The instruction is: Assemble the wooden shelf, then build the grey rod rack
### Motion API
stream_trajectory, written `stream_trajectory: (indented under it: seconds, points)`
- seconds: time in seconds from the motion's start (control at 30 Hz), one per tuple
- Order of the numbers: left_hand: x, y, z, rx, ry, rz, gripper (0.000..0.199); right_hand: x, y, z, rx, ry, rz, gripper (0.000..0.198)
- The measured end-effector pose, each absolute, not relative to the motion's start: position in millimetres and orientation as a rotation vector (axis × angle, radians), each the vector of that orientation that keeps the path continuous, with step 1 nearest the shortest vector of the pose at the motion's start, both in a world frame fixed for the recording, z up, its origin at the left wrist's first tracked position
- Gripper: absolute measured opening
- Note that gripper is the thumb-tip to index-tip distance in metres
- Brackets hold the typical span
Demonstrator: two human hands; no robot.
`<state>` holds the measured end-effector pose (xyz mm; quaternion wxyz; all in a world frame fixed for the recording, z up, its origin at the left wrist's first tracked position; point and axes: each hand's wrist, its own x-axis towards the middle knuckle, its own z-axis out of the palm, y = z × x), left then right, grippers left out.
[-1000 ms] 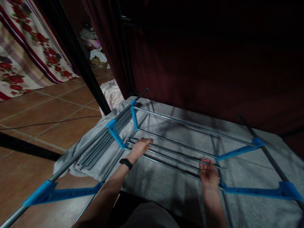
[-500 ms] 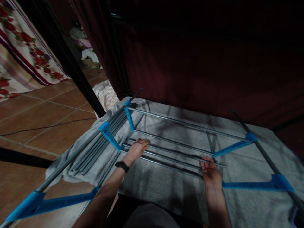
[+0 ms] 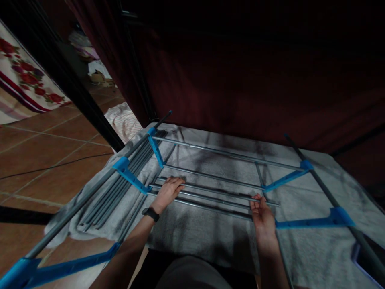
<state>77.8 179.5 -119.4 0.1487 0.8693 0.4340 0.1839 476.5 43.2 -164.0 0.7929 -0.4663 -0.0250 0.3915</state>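
A grey metal rod (image 3: 218,192) lies across the middle of a rack frame of grey tubes and blue plastic brackets (image 3: 155,150). My left hand (image 3: 170,192), with a dark band on its wrist, is wrapped over the rod near its left end. Palm up, my right hand (image 3: 261,212) curls its fingers round the same rod near its right end, which pokes out past them. Just nearer to me, two more crossbars (image 3: 207,209) run between the lower brackets. My right hand partly hides their right ends.
Several loose grey rods (image 3: 123,182) lie bundled on the left of the grey blanket (image 3: 192,237). A dark phone-like object (image 3: 371,259) sits at the lower right. Dark posts (image 3: 87,92) and a maroon curtain (image 3: 240,100) border the bed-like surface. A cable (image 3: 60,163) crosses the tiled floor.
The view has shifted slightly to the right, so the frame appears further left. Both hands keep hold of the same rod, with little change in their position along it.
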Motion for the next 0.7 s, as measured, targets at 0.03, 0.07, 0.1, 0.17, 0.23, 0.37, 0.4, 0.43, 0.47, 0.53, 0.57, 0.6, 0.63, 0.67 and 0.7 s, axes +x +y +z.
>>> stream_trajectory:
  seconds: [0.03, 0.07, 0.1, 0.17, 0.23, 0.37, 0.4, 0.43, 0.47, 0.53, 0.57, 0.6, 0.63, 0.67, 0.7]
  points:
    - [77.9, 179.1, -119.6, 2.508, 1.248, 0.532, 0.025, 474.7, 43.3, -161.7, -0.996, -0.046, 0.843, 0.019]
    - [77.9, 179.0, -120.2, 2.513, 1.248, 0.536, 0.026, 473.5, 43.6, -159.7, -0.991, -0.042, 0.84, 0.019]
    - [77.7, 179.3, -120.9, 2.515, 1.246, 0.538, 0.027, 472.8, 44.1, -158.0, -0.986, -0.043, 0.84, 0.019]
    - [77.0, 181.0, -122.9, 2.501, 1.242, 0.539, 0.027, 472.5, 45.8, -155.3, -0.979, -0.04, 0.844, 0.018]
    - [76.0, 183.7, -124.6, 2.47, 1.231, 0.531, 0.027, 472.8, 48.1, -152.9, -0.979, -0.016, 0.856, 0.019]
    - [75.0, 187.9, -124.4, 2.442, 1.212, 0.53, 0.027, 471.5, 52.2, -148.0, -0.973, 0.022, 0.864, 0.019]
    - [75.0, 188.2, -123.7, 2.449, 1.207, 0.537, 0.028, 470.5, 52.7, -146.7, -0.967, 0.025, 0.863, 0.016]
    - [75.1, 188.3, -123.1, 2.459, 1.203, 0.547, 0.029, 469.4, 53.0, -145.4, -0.957, 0.03, 0.865, 0.012]
    - [75.2, 188.3, -122.6, 2.469, 1.2, 0.559, 0.031, 468.1, 53.0, -144.1, -0.944, 0.04, 0.868, 0.009]
    - [75.2, 188.1, -122.6, 2.485, 1.201, 0.581, 0.033, 465.5, 52.7, -141.6, -0.917, 0.058, 0.87, 0.006]
    - [75.1, 188.2, -123.2, 2.489, 1.206, 0.588, 0.034, 464.2, 52.4, -140.6, -0.904, 0.061, 0.87, 0.007]
    - [74.9, 188.4, -124.0, 2.492, 1.211, 0.594, 0.034, 463.1, 52.0, -139.8, -0.893, 0.058, 0.868, 0.008]
    - [74.7, 188.8, -125.0, 2.493, 1.218, 0.599, 0.035, 462.1, 51.6, -139.3, -0.885, 0.051, 0.861, 0.009]
    - [74.5, 189.2, -126.1, 2.493, 1.225, 0.605, 0.035, 461.3, 51.3, -139.1, -0.876, 0.039, 0.849, 0.01]
    - [74.3, 189.7, -127.0, 2.492, 1.228, 0.61, 0.036, 460.7, 51.0, -139.2, -0.867, 0.027, 0.836, 0.011]
